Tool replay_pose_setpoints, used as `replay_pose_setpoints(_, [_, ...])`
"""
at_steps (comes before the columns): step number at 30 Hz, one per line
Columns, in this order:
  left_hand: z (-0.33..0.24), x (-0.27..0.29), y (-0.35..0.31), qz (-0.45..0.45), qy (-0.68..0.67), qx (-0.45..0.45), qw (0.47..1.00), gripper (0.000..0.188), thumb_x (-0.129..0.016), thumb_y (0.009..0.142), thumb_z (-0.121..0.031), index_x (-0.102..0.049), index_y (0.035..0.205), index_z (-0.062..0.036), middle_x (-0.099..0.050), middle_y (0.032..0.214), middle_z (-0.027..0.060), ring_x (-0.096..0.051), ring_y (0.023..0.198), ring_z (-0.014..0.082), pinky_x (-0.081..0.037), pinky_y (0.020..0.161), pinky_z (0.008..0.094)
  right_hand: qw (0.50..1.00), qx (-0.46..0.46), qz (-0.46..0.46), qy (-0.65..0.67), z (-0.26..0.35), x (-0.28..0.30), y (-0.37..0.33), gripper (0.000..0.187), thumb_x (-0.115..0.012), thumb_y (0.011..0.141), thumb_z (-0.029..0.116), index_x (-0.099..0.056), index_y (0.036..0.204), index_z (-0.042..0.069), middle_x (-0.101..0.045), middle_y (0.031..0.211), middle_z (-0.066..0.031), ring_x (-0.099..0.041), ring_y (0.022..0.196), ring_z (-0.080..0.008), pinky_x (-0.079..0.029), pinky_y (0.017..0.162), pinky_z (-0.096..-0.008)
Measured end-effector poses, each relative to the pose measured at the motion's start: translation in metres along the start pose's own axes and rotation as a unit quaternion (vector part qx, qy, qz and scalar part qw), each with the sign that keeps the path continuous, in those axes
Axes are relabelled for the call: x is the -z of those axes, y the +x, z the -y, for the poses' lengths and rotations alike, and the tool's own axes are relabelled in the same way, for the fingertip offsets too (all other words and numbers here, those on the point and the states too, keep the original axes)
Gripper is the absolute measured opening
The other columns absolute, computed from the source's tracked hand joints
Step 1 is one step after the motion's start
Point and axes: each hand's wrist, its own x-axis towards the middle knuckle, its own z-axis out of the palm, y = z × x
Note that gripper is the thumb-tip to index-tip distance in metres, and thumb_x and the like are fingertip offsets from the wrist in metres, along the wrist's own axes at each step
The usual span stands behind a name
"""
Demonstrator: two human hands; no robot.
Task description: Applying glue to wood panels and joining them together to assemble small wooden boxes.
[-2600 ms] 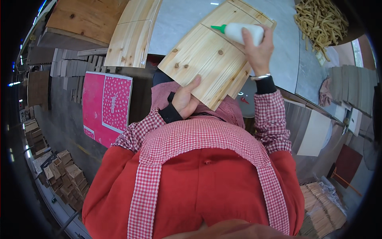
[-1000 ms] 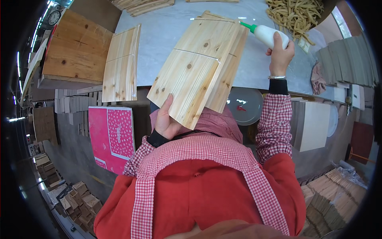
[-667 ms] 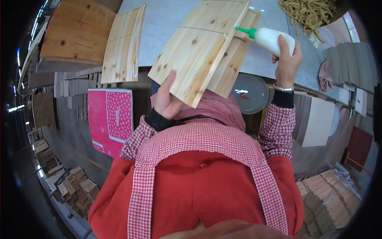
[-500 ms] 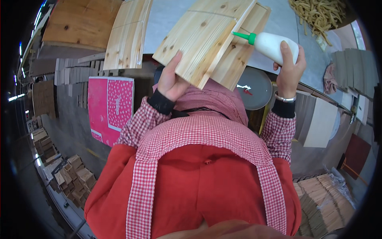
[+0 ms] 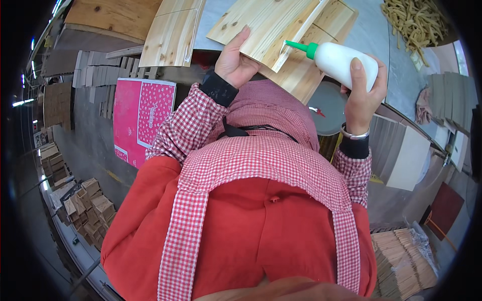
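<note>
With my left hand [image 5: 237,62] I grip the near left edge of a pale, knotty wooden board [image 5: 261,27], thumb on top and fingers beneath. The board is tilted, and a white line of glue runs along its right edge. My right hand [image 5: 362,93] is wrapped round a white glue bottle [image 5: 341,62] with a green nozzle. The nozzle tip is at the board's right edge, near its lower end. Partly beneath and to the right lies a second wooden board [image 5: 301,67]. Another board [image 5: 170,37] with glue along its right edge rests at the left of the table.
Rubber-like tan strips [image 5: 414,25] are heaped at the far right of the grey table [image 5: 374,37]. A round grey stool or lid [image 5: 331,113] sits below the table edge. A pink printed sheet [image 5: 143,118] stands at left. Stacked grey boards [image 5: 447,100] are at right.
The glue bottle's nozzle has moved along the board's right edge toward its near end. The boards sit slightly farther up and right in view, and my left hand has shifted with them.
</note>
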Motion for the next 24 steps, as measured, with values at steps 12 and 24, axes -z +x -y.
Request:
replay_pose_setpoints(12, [-0.019, -0.004, 0.000, 0.022, -0.009, -0.035, 0.999, 0.051, -0.052, 0.097, -0.025, -0.035, 0.141, -0.0039, -0.045, 0.141, 0.0155, -0.041, 0.132, 0.0298, -0.028, 0.113, 0.0469, 0.992, -0.030, 0.040, 0.120, 0.008, -0.004, -0.011, 0.032, -0.066, 0.087, 0.022, -0.051, 0.107, 0.001, -0.058, 0.087, -0.0049, -0.055, 0.066, -0.0075, -0.044, 0.048, -0.0203])
replay_pose_setpoints(24, [-0.072, 0.008, -0.043, 0.053, 0.028, -0.178, 0.982, 0.055, -0.050, 0.098, -0.027, -0.032, 0.142, -0.0003, -0.042, 0.143, 0.0166, -0.043, 0.130, 0.0309, -0.033, 0.110, 0.0445, 0.980, -0.002, 0.006, 0.199, 0.014, -0.013, 0.008, 0.039, -0.056, 0.091, 0.030, -0.047, 0.115, 0.001, -0.057, 0.089, -0.0098, -0.056, 0.063, -0.0164, -0.043, 0.045, -0.0256])
